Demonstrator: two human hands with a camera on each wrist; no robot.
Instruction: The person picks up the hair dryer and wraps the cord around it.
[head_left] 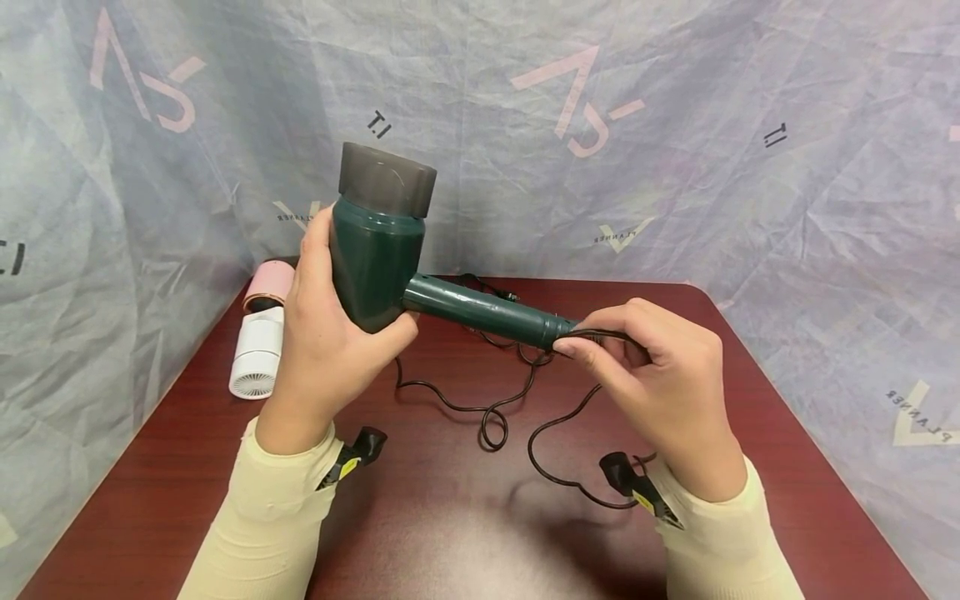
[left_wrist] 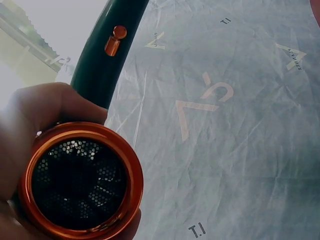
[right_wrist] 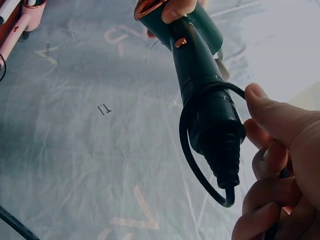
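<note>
Both hands hold a green dryer [head_left: 382,258] above the table [head_left: 750,400]: left hand [head_left: 322,350] wraps its body, right hand [head_left: 660,383] pinches the cord [head_left: 555,425] against the handle's end. White dryer [head_left: 258,342] lies far left.

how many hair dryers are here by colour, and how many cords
green hair dryer, barrel gripped by the left hand: 1
white and pink hair dryer, lying on the table: 1
black power cord, pinched by the right hand at the handle end: 1
total: 3
</note>
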